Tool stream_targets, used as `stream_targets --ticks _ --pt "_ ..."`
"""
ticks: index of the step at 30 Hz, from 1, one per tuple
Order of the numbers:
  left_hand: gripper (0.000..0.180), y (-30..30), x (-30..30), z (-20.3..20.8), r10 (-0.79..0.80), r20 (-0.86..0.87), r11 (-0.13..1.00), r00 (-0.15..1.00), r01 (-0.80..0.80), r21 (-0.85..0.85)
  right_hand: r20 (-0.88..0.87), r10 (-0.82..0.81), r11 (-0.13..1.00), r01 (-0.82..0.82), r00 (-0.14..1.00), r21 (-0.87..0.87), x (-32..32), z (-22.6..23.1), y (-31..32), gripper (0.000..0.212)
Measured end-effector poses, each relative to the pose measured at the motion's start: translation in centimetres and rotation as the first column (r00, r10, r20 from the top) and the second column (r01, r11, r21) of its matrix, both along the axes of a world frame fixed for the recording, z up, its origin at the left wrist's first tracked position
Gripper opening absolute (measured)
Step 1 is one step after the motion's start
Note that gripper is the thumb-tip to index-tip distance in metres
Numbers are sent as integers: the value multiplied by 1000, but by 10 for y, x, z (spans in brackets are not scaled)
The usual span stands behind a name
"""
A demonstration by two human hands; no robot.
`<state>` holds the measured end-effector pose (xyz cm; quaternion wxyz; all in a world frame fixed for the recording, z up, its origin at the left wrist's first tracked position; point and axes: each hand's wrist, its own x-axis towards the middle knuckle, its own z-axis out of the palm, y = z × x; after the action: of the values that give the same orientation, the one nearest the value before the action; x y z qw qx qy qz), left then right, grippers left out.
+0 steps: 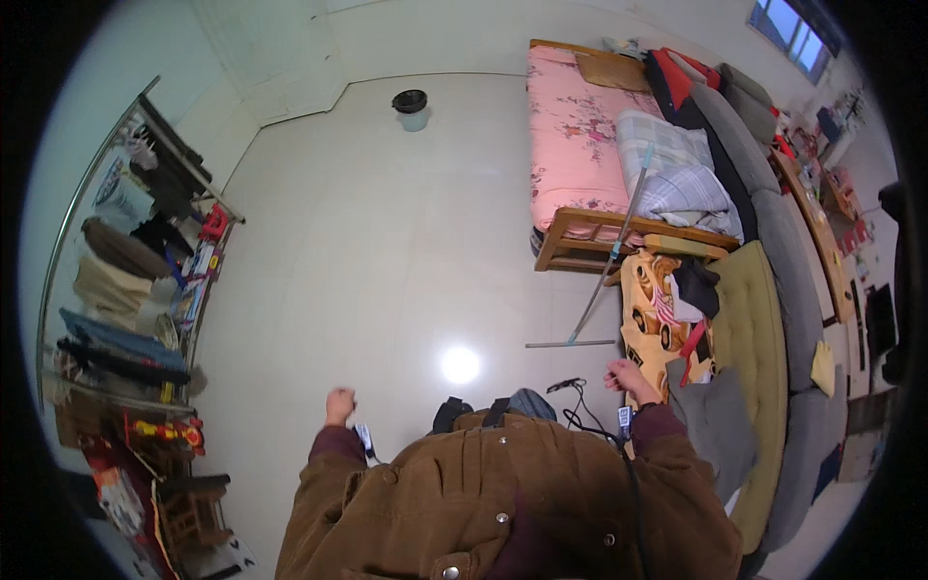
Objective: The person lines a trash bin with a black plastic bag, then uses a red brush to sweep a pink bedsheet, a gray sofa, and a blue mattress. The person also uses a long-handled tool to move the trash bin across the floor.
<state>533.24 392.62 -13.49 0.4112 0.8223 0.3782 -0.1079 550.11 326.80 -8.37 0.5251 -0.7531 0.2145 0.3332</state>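
Observation:
My left hand [339, 405] hangs low over the tiled floor, its fingers curled in and nothing seen in them. My right hand [633, 380] is held out beside the sofa with loosely bent fingers that stand apart, and it holds nothing. Just beyond the right hand, without contact, a flat mop [616, 249] leans against the wooden bed end; its thin wide head [570, 344] rests on the floor. A black cable [577, 411] with a plug-like end runs down by my right arm. Small white tags show at both wrists.
A bin with a black liner [413, 112] stands by the far wall. The bed [570, 135] with pink bedding and the green sofa [754, 338], strewn with clothes and cushions, line the right. A clothes rack [82, 208] and wooden stools [188, 512] line the left.

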Motion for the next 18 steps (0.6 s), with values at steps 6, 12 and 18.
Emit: stream_targets --ticks 6,12,18 --pt "25 -41 229 58 -73 350 970 934 148 -194 173 -236 969 244 956 -26 137 17 -6 23" --pt "29 -25 333 48 -215 211 874 953 285 -395 301 -383 893 433 873 -122 320 -3 -49 23" --pt "22 32 351 6 -44 -201 997 979 31 -68 316 -486 832 542 815 -118 521 -42 -112 62"
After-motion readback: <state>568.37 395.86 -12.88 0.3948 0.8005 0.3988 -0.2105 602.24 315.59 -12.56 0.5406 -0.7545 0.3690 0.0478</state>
